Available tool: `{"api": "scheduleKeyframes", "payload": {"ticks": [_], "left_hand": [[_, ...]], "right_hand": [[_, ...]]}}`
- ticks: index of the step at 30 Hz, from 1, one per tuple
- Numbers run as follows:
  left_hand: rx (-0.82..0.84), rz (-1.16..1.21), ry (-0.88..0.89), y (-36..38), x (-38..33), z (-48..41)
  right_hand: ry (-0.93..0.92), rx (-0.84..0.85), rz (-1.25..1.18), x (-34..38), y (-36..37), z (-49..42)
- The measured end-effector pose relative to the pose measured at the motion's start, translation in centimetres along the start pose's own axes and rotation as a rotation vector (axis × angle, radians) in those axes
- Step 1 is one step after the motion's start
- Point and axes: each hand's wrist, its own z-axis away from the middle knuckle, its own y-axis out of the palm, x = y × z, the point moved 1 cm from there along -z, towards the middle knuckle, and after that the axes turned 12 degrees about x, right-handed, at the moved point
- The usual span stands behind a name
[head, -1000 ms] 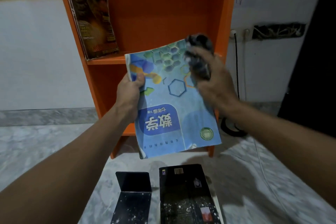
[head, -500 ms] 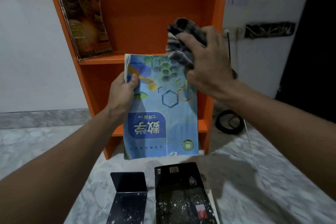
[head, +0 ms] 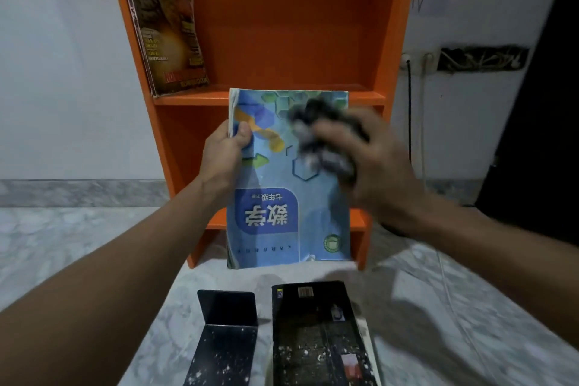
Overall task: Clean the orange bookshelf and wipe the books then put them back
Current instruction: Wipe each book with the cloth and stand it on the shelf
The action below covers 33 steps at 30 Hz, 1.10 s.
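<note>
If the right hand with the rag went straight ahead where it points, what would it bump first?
Probably the cover of the blue book: the right hand grips the rag right at it, though blur hides actual contact. The orange bookshelf stands behind.

White wall, marbled floor, perhaps sockets.

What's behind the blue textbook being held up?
The orange bookshelf: its middle shelf and bottom board show past the edges of the blue textbook. The textbook covers most of the lower compartment, so anything standing there cannot be seen.
</note>
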Motion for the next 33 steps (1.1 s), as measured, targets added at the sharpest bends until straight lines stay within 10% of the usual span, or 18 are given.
{"api": "scheduleKeyframes", "payload": {"ticks": [6,13,19,22,29,33], "left_hand": [[0.233,0.094,-0.049,2.7,-0.5,0.9],[0.223,0.24,-0.086,0.4,-1.4,1.0],[0.293,0.317,-0.191,1.0,-1.2,1.2],[0.351,0.375,-0.226,2.1,-1.4,1.3],[0.316,0.402,-0.194,2.1,-2.2,0.8],[0.27,0.379,-0.209,1.1,-1.9,0.7]], "right_hand": [[0.352,0.032,0.017,0.3,2.4,-5.0],[-0.469,0.561,0.042,6.2,6.4,11.0],[0.075,-0.12,-0.006,-0.3,0.9,-0.8],[0.25,-0.103,-0.023,0.4,2.3,-3.4],[-0.507,0.71,-0.012,8.4,6.6,11.2],[-0.43,0.343,-0.055,5.5,2.5,6.7]]}}
